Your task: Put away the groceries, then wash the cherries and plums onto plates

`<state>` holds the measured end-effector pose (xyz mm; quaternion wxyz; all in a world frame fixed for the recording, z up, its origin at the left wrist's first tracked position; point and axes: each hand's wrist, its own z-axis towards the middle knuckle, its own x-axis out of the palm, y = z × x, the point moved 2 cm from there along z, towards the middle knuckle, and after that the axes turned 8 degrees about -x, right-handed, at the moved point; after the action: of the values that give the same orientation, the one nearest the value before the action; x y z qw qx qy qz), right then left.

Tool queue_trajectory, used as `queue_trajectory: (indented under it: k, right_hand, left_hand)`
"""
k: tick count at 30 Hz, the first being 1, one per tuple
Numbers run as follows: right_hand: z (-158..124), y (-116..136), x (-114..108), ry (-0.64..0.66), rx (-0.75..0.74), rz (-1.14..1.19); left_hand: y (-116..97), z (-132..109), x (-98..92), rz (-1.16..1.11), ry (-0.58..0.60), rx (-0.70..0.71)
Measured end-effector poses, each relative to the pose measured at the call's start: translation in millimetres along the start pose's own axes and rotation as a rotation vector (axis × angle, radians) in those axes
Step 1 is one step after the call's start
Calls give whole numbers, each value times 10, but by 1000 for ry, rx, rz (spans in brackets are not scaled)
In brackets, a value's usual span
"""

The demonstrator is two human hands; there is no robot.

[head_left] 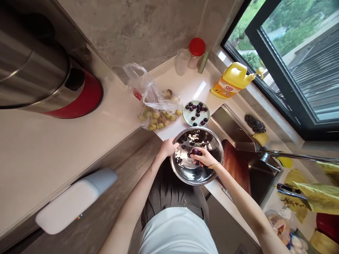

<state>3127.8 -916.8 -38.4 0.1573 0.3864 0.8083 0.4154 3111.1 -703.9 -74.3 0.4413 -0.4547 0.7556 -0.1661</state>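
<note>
A shiny steel bowl [196, 178] is tilted at the counter's edge, against my front. My left hand [168, 147] is closed on its left rim. Over the bowl, my right hand [206, 157] has its fingers curled round several dark purple grapes [195, 151]. More dark grapes lie inside the bowl, some blurred by reflections. Just behind it stands a pale plate [188, 118] with several more grapes spread across it.
Left of the plate sits a plastic bag of yellow-green fruit [160, 120]. A yellow detergent jug [229, 81] stands by the open window. To the right are the sink [227, 123], a wooden board [237, 169] and a faucet [265, 157]. A red-lidded jar [196, 49] is at the back.
</note>
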Motion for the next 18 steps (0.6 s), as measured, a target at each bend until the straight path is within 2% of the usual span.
queue_trajectory:
  k: [5, 8, 10, 12, 14, 16, 18]
  right_hand:
    - [-112, 179, -48, -240, -318, -588]
    - [-94, 126, -4, -235, -354, -810]
    - [-57, 86, 28, -170, -297, -837]
    - [-7, 143, 31, -107, -300, -790]
    - [82, 351, -38, -103, -433, -702]
    - [264, 661, -198, -172, -606, -667]
    - [580, 951, -416, -255, -660, -777]
  left_hand:
    - [-19, -14, -20, 15, 4, -11]
    - [-36, -17, -28, 32, 8, -9]
    - [-44, -17, -27, 42, 10, -10]
    - [-46, -15, -22, 38, 10, -17]
    - [-40, -10, -16, 33, 13, -30]
    - [-31, -7, -13, 34, 18, -39]
    - [-24, -9, -16, 36, 16, -50]
